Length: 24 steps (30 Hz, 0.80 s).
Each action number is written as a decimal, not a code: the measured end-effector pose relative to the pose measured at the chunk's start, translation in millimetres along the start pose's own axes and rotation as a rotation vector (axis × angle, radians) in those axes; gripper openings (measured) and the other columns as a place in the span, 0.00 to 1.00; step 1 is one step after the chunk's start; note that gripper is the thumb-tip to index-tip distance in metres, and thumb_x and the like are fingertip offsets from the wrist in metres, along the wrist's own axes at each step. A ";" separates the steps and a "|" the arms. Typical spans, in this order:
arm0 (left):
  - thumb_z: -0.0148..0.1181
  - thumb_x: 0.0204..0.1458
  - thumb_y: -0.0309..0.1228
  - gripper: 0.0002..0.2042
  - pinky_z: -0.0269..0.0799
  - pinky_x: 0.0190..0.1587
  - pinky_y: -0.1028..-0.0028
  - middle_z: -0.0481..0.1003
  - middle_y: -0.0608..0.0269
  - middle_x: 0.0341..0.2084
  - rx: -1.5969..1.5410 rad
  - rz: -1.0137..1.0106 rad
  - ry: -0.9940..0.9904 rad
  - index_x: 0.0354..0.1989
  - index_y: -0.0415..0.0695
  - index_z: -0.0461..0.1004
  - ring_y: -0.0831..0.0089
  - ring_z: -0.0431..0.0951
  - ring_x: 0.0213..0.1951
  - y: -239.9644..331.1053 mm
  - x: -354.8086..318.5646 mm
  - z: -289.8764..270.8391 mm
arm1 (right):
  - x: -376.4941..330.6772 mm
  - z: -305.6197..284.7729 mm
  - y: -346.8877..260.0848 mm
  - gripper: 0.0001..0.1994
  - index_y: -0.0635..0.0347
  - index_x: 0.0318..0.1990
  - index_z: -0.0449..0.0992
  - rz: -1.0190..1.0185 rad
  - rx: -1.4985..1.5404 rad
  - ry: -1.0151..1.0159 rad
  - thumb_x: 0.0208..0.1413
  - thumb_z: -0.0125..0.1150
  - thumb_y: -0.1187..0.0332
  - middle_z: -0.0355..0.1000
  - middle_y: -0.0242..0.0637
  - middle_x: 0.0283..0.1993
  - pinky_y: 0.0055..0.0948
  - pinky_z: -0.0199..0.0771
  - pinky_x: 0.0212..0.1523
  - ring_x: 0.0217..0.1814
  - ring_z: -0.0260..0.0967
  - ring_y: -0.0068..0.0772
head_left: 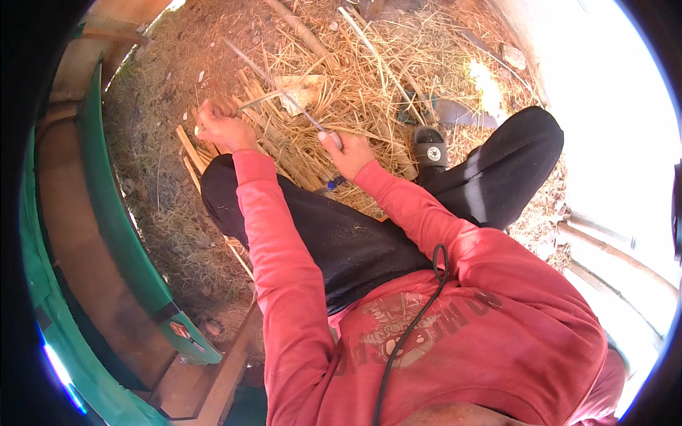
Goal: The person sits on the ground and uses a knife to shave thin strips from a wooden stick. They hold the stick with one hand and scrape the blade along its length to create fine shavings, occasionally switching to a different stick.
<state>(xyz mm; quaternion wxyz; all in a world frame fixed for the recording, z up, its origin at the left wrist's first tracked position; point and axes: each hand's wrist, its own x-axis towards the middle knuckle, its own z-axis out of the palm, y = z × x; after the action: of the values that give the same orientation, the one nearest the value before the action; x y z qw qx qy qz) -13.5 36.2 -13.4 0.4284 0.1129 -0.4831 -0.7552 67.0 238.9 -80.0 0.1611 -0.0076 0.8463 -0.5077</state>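
Note:
My right hand is closed around the pale handle of a knife, its long thin blade pointing up and to the left. To its left, my left hand is curled into a grip on one end of a thin wooden strip. The strip slants up to the right, and the blade crosses it; whether the two touch I cannot tell. Below both lies a heap of split strips and shavings in front of my legs. A pale flat piece rests on the heap behind the blade.
A wooden pole lies on the far ground. My sandalled foot stands right of the heap, near a grey flat thing. Something small and blue lies by my leg. Green sheeting and a wooden frame stand at the left.

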 end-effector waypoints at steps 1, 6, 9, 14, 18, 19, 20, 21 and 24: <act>0.44 0.47 0.25 0.15 0.39 0.16 0.74 0.49 0.69 0.08 0.003 -0.017 -0.007 0.11 0.45 0.49 0.79 0.45 0.11 -3.7 2.6 0.5 | -0.6 0.9 -3.0 0.30 0.65 0.30 0.76 -0.029 0.002 -0.021 0.56 0.45 0.42 0.72 0.53 0.24 0.44 0.71 0.37 0.31 0.72 0.54; 0.42 0.43 0.25 0.13 0.38 0.17 0.73 0.48 0.69 0.09 -0.061 -0.025 -0.241 0.12 0.46 0.48 0.79 0.43 0.13 -6.7 0.4 10.8 | 11.6 26.6 43.4 0.36 0.70 0.27 0.76 0.256 -0.049 0.038 0.55 0.43 0.37 0.72 0.54 0.24 0.42 0.72 0.36 0.29 0.73 0.52; 0.41 0.42 0.26 0.13 0.37 0.19 0.73 0.46 0.70 0.09 0.084 0.015 -0.357 0.12 0.47 0.45 0.78 0.41 0.14 -1.6 -10.5 25.6 | 26.3 17.6 78.0 0.42 0.76 0.28 0.75 0.399 -0.158 0.008 0.52 0.42 0.32 0.73 0.57 0.26 0.42 0.71 0.38 0.32 0.74 0.52; 0.42 0.42 0.23 0.12 0.39 0.17 0.75 0.47 0.70 0.08 -0.087 -0.093 -0.321 0.12 0.44 0.49 0.80 0.43 0.12 -4.0 1.6 16.6 | 13.5 15.9 32.6 0.32 0.67 0.26 0.76 0.117 0.100 0.059 0.55 0.47 0.40 0.69 0.47 0.19 0.36 0.68 0.30 0.25 0.70 0.39; 0.42 0.43 0.25 0.12 0.37 0.16 0.74 0.47 0.70 0.08 -0.109 -0.030 -0.318 0.12 0.46 0.49 0.80 0.43 0.12 -5.7 10.8 -6.6 | 14.7 13.7 17.3 0.28 0.64 0.23 0.73 -0.091 0.011 0.005 0.56 0.50 0.43 0.67 0.43 0.18 0.36 0.67 0.29 0.21 0.68 0.40; 0.42 0.43 0.25 0.12 0.37 0.16 0.74 0.47 0.70 0.07 -0.104 -0.009 -0.291 0.12 0.47 0.48 0.80 0.43 0.12 -3.3 8.7 -9.3 | 10.8 13.3 14.1 0.30 0.64 0.27 0.76 -0.030 -0.052 -0.042 0.55 0.47 0.41 0.71 0.47 0.21 0.39 0.70 0.32 0.25 0.71 0.46; 0.41 0.43 0.26 0.12 0.36 0.15 0.74 0.47 0.70 0.07 -0.099 0.012 -0.264 0.12 0.48 0.48 0.80 0.43 0.12 -0.1 6.3 -12.6 | 10.7 18.4 22.8 0.31 0.65 0.29 0.76 0.039 -0.062 -0.019 0.55 0.46 0.40 0.72 0.49 0.24 0.40 0.71 0.35 0.29 0.71 0.49; 0.41 0.44 0.26 0.13 0.36 0.16 0.74 0.47 0.70 0.07 -0.019 0.032 -0.229 0.12 0.48 0.46 0.80 0.42 0.12 5.8 6.9 -17.7 | 10.9 28.3 34.8 0.32 0.66 0.32 0.76 0.101 -0.062 0.002 0.54 0.45 0.39 0.73 0.52 0.27 0.42 0.71 0.38 0.33 0.72 0.51; 0.40 0.44 0.28 0.13 0.38 0.17 0.73 0.45 0.71 0.08 -0.035 0.002 -0.206 0.12 0.50 0.45 0.78 0.41 0.13 6.7 0.0 -26.6 | 30.4 26.6 72.0 0.34 0.64 0.40 0.77 0.354 -0.239 -0.040 0.54 0.43 0.37 0.73 0.59 0.36 0.46 0.70 0.46 0.44 0.72 0.55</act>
<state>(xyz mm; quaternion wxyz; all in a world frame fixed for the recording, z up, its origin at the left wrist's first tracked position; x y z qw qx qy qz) 5.7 18.2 -21.4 0.3791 0.0265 -0.5115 -0.7707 56.5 245.7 -161.6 0.2627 0.1122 0.8852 -0.3672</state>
